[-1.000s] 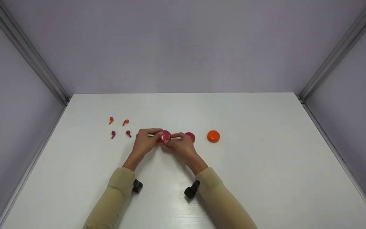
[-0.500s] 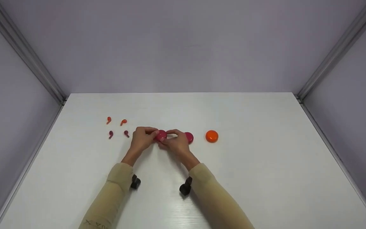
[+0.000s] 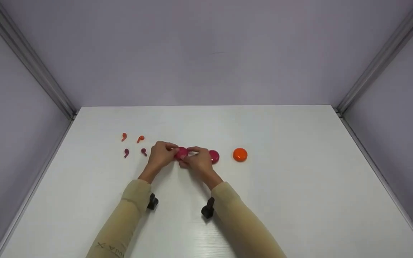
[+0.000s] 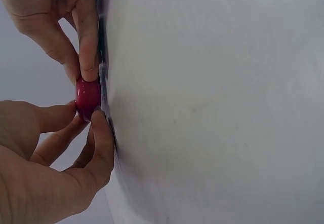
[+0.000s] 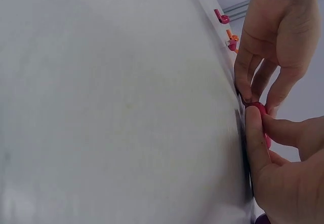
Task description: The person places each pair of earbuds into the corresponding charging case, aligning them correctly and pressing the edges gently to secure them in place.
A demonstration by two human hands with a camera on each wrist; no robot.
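Both hands meet at the middle of the white table (image 3: 299,200) and pinch one small round magenta case (image 3: 181,153) between them. My left hand (image 3: 170,150) grips it from the left, my right hand (image 3: 191,154) from the right. In the left wrist view the case (image 4: 88,98) stands on edge against the table, held by fingertips from both sides. The right wrist view shows only a sliver of the case (image 5: 258,106) between the fingers. A second magenta round piece (image 3: 214,156) lies just right of my right hand.
An orange round case (image 3: 240,154) sits further right. Left of the hands lie two orange earbuds (image 3: 123,136) (image 3: 140,138) and two magenta earbuds (image 3: 126,153) (image 3: 144,151). Grey walls enclose the table on three sides.
Both hands have shifted slightly left with the magenta case. The case, tilted up a second ago, now sits lower between the fingers.
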